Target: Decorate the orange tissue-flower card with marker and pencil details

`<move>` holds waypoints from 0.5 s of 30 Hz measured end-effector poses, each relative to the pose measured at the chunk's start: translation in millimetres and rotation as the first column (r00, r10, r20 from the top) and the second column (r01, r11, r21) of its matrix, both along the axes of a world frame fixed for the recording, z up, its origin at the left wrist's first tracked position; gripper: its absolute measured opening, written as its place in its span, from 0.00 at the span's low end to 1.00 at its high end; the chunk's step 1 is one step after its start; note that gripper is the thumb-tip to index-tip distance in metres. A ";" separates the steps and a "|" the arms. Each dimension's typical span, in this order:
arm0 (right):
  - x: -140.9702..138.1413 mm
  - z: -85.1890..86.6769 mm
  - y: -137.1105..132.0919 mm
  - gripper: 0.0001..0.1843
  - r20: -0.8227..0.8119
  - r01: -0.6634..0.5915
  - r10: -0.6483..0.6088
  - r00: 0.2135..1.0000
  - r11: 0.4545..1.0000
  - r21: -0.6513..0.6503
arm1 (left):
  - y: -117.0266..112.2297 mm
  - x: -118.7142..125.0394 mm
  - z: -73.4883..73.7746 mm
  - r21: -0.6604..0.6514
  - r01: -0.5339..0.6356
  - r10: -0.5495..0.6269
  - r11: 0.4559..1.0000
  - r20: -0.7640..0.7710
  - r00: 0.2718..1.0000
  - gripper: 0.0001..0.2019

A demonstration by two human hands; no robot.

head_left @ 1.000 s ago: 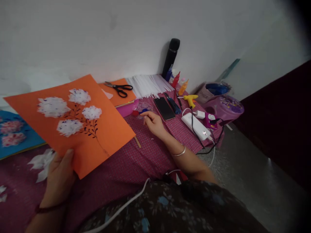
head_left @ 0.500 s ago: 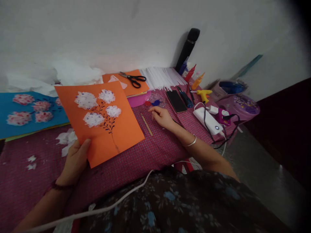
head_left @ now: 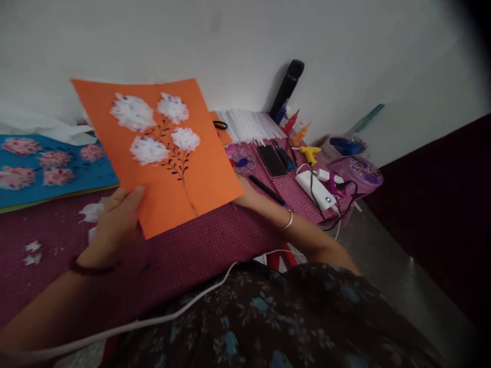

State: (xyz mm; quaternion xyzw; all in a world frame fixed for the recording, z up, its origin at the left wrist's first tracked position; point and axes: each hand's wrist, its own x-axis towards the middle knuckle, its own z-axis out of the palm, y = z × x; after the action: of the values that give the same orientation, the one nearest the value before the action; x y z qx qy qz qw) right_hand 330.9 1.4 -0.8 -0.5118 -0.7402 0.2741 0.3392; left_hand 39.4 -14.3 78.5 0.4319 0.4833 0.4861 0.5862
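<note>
My left hand (head_left: 119,214) pinches the lower left edge of an orange sheet of paper (head_left: 215,174), thumb on the front. The sheet is raised and tilted above the table. On it are several white, purple-flecked paper flowers (head_left: 132,112) and a drawn stem with small dark leaves. My right hand (head_left: 247,197) reaches behind the sheet's lower right corner; its fingers are hidden there. A black pen (head_left: 267,190) lies on the checked cloth beside my right wrist.
A blue sheet with pink-white flowers (head_left: 84,176) lies at left, near white paper scraps (head_left: 92,212). To the right are a phone (head_left: 271,161), a yellow glue gun (head_left: 310,153), a white power bank (head_left: 315,189) and colour bottles (head_left: 291,122). White strips (head_left: 249,126) lie against the wall.
The orange sheet has risen in my left hand and now covers most of the scissors. My right hand has slipped from open view to behind the sheet. The black pen has come into view.
</note>
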 end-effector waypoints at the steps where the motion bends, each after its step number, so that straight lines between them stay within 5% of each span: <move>1: 1.6 -0.8 8.8 0.06 -0.067 0.014 -0.015 0.998 1.000 -0.028 | 7.0 5.4 -5.9 0.009 0.022 -0.022 1.000 0.020 1.000 0.23; 5: 11.6 -4.2 32.7 0.10 -0.330 0.193 -0.206 0.921 0.979 -0.072 | 24.6 13.9 -37.7 0.036 0.023 -0.026 0.999 0.072 0.997 0.24; 8: 24.5 -7.4 34.9 0.14 -0.365 0.273 -0.290 0.885 0.957 -0.098 | 28.4 7.1 -56.2 -0.020 0.021 -0.021 1.000 0.022 1.000 0.28; 15: 36.0 -14.4 28.9 0.12 -0.365 0.280 -0.320 0.874 0.947 -0.161 | 37.7 -9.3 -73.3 -0.143 0.079 -0.091 0.987 -0.079 0.993 0.30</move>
State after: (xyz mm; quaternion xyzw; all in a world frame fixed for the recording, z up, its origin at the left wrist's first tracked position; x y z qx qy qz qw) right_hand 366.9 30.3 -15.1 -0.5729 -0.5551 0.3515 0.4900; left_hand 30.1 23.4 5.2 0.4301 0.5219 0.4069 0.6141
